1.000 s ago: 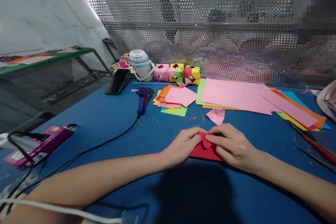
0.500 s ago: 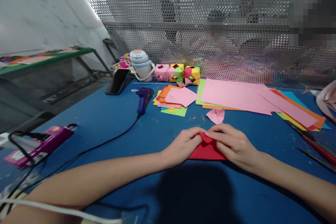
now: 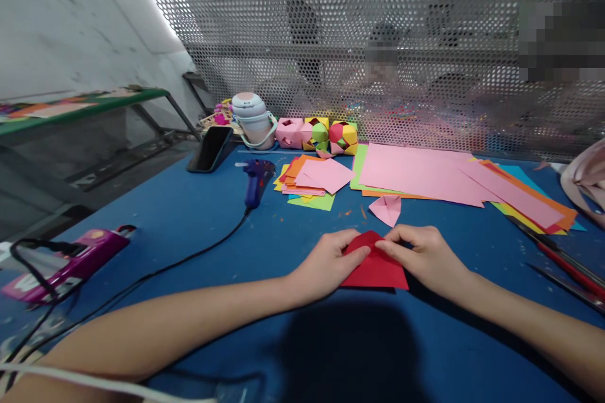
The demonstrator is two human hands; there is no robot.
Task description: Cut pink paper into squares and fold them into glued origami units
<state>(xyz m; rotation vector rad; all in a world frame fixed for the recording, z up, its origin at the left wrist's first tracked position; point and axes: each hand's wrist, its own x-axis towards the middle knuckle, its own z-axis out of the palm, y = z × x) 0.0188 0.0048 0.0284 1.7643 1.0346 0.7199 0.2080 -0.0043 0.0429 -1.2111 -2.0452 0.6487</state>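
Note:
A red sheet of paper [image 3: 377, 269] is held between both hands, just above the blue table. My left hand [image 3: 331, 262] pinches its left side, thumb lying across the front. My right hand [image 3: 423, 258] grips the upper right edge between thumb and fingers. The paper's top edge bulges in a curve, and its lower edge hangs near the tabletop. Beyond the hands lies a small folded pink paper piece [image 3: 386, 209], touching neither of them. The fingers behind the red paper are partly hidden.
A blue glue gun [image 3: 256, 181] stands left, its cord running to a purple power strip [image 3: 70, 264]. Paper stacks [image 3: 326, 175], large pink sheets [image 3: 416, 170], folded paper balls [image 3: 316, 133], a phone [image 3: 211, 148] and a bottle [image 3: 255, 119] line the back. Scissors [image 3: 567, 261] lie right.
The fold at the red paper's top has opened up, and the sheet now shows more of its face. My left thumb lies across it. My right fingers have shifted to its upper right edge.

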